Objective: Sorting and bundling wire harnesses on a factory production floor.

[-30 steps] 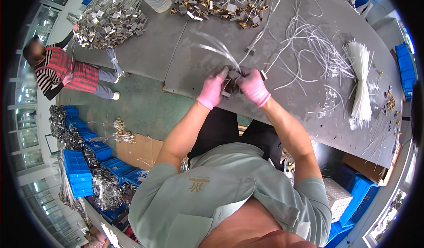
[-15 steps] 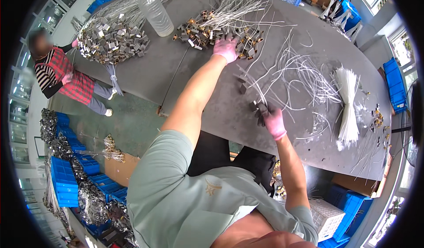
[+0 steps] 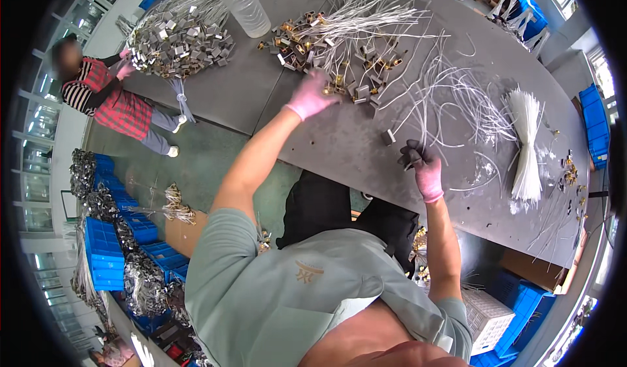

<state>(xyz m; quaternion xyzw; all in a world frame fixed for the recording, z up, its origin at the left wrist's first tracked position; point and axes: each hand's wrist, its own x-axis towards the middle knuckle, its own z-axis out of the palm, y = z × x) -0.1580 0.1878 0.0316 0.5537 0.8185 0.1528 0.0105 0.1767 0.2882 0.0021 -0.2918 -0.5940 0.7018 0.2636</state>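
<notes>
My left hand (image 3: 312,97), in a pink glove and slightly blurred, hovers over the table by the near edge of a pile of wired parts (image 3: 297,44). Its fingers are apart, and nothing shows in them. Those parts have grey blocks and brass-coloured pieces on the ends of pale wires. My right hand (image 3: 426,169), its glove pink with dark fingertips, is closed around thin white wires (image 3: 424,128) close to the table's front edge. What sits between its fingertips is partly hidden. A dark grey block (image 3: 388,136) lies just left of it.
A tied bundle of white wires (image 3: 526,145) lies at right, beside scattered brass bits (image 3: 570,171). A plastic bottle (image 3: 247,8) and a big heap of grey-block parts (image 3: 179,44) occupy the far left. A co-worker (image 3: 114,99) stands there. Blue crates (image 3: 104,256) line the floor.
My left hand has drawn back from the pile toward me and left. Several parts now lie spread nearer. My right hand has shifted slightly right, apart from the dark block.
</notes>
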